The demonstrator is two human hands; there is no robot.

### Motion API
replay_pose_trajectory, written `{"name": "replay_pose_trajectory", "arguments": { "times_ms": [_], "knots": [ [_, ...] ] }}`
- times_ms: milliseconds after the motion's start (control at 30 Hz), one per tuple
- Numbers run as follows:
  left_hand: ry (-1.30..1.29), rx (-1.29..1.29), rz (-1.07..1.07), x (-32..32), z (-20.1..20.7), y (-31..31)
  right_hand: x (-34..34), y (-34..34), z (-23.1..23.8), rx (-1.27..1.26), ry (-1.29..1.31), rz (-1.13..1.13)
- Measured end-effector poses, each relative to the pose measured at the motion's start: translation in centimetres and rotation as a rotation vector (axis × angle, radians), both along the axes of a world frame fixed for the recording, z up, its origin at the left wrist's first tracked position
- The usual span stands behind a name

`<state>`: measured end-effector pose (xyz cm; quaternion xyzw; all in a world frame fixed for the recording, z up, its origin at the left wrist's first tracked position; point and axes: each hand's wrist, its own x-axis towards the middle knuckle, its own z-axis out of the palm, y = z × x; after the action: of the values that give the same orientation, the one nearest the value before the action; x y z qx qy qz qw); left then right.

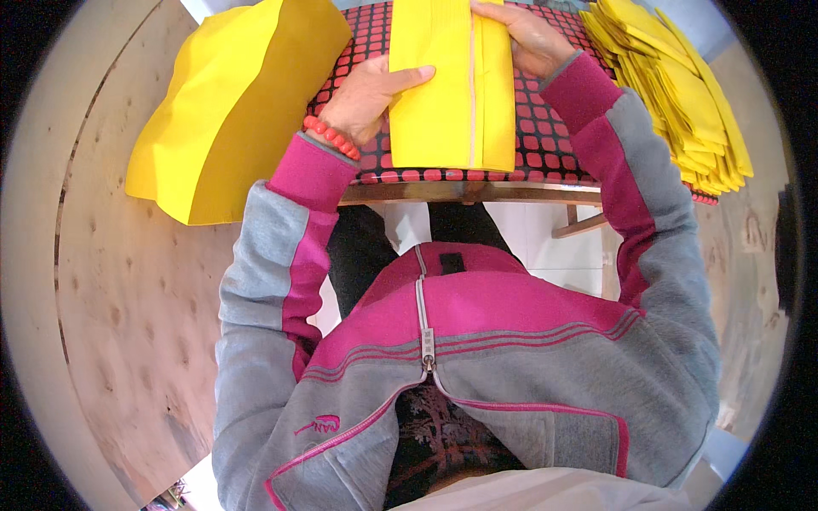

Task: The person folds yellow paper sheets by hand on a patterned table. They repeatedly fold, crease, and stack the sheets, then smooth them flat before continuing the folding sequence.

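A folded yellow sheet (433, 119), of paper or fabric, lies lengthwise in front of me, with a narrow pale pink strip running down its right part. My left hand (362, 98) grips its left edge, thumb on top and the other fingers hidden beneath. Red beads circle that wrist. At the sheet's upper right edge, my right hand (535, 41) is closed on the fold, its fingertips near the top of the pale strip. The sheet's far end runs out of view.
A red-and-black patterned cover (554, 145) lies on the table under the sheet. To the left, a large curved yellow stack (247, 94) overhangs the table edge. A pile of folded yellow pieces (682, 94) sits at the right. Wooden boards (128, 298) stand on the left.
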<state>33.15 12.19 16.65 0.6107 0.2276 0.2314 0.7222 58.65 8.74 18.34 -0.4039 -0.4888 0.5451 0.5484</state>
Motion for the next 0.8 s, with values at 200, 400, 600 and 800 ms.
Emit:
{"name": "replay_pose_trajectory", "arguments": {
  "times_ms": [200, 400, 600, 800],
  "knots": [
    [0.061, -0.319, -0.035, -0.9, -1.5, 0.3, 2.0, 1.2, -6.0, -0.398, 0.154, 0.024],
    [0.397, 0.274, 0.05, -2.4, -2.6, 1.3, 7.3, -0.4, -5.0, -0.454, -0.092, 0.118],
    [0.723, 1.135, 0.31, -4.0, -1.6, 0.6, 8.8, -0.5, -3.8, -0.222, -0.555, -0.149],
    [0.44, 1.432, 0.181, -0.4, -3.4, 0.8, 4.5, 4.2, -5.3, 0.571, -1.011, -0.316]
  ]
}}
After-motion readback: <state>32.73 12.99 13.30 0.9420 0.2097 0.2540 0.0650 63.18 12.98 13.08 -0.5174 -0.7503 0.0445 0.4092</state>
